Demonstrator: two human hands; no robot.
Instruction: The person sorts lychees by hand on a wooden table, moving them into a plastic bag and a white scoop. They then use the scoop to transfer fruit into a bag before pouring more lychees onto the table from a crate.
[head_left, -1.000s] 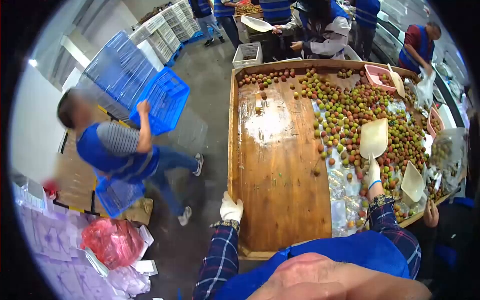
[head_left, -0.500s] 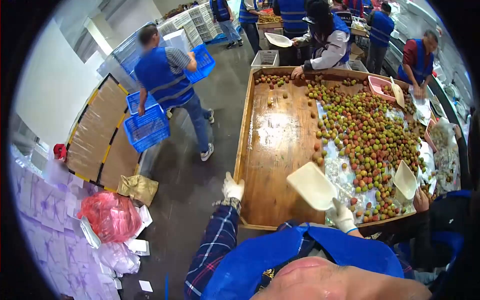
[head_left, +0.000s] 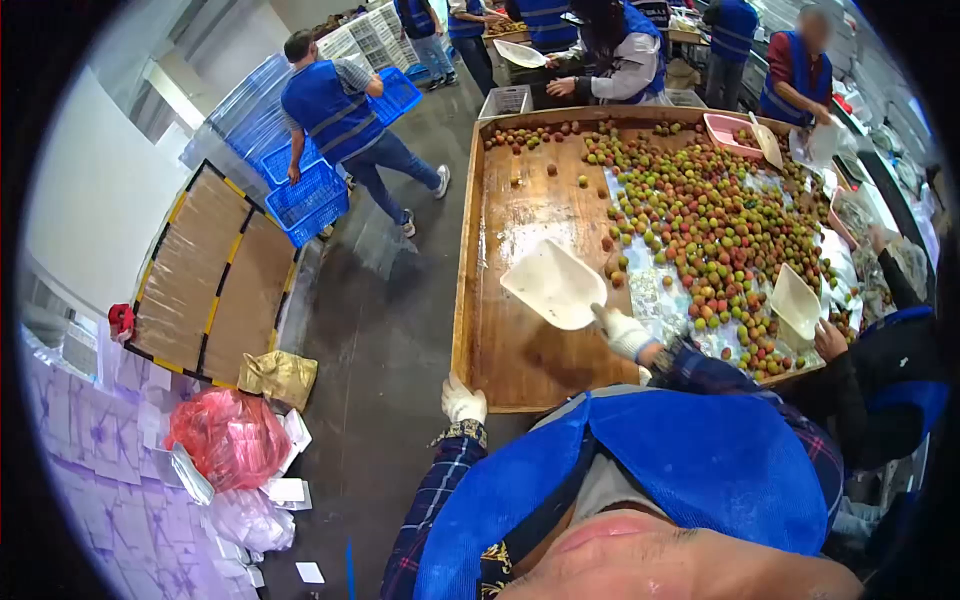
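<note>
A wooden sorting table [head_left: 520, 370] with raised rims stands before me, its right half covered by lychees [head_left: 740, 240], red and green. My right hand [head_left: 625, 333], in a white glove, is closed on the handle of a white plastic scoop [head_left: 555, 285]. The scoop is over the bare wood left of the pile, and I see no fruit in it. At the near left corner, my gloved left hand [head_left: 464, 400] grips the table's rim. A second white scoop [head_left: 797, 303] lies by the fruit at the right, beside another person's hand [head_left: 829, 341].
A pink basket [head_left: 732, 135] with a scoop sits at the table's far right. Co-workers in blue vests stand around; one person [head_left: 335, 110] carries blue crates [head_left: 305, 200] on the left. A red plastic bag [head_left: 225, 435] lies on the floor at lower left.
My right hand has carried the scoop up and left, farther over the table. My left hand still holds the rim. The view has shifted, and the person with the crates has stepped on.
</note>
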